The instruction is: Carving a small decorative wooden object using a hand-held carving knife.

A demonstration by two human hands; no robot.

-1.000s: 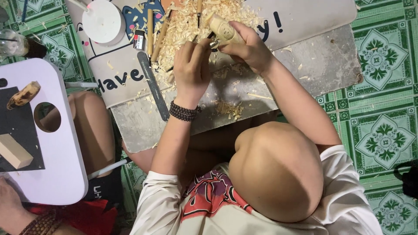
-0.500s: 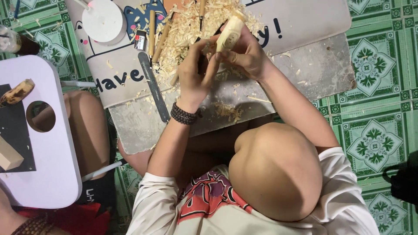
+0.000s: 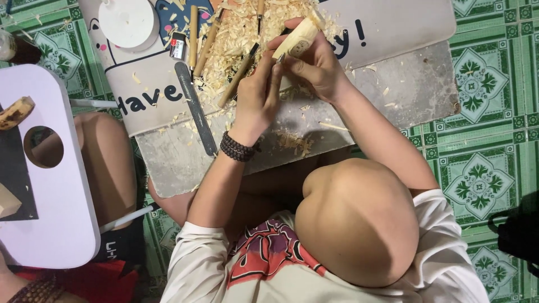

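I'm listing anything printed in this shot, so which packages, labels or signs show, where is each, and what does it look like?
Printed mat: pale grey sheet under the wood shavings at the top, dark lettering and a cartoon patch.
Small packet: on that mat beside the round white lid, little rectangle in white, black and red.
Shirt print: red and dark design on the pale shirt, bottom centre.
No screens.

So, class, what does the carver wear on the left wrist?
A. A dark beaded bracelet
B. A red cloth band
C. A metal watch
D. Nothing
A: a dark beaded bracelet circles the wrist just below the left hand, which grips a carving tool.
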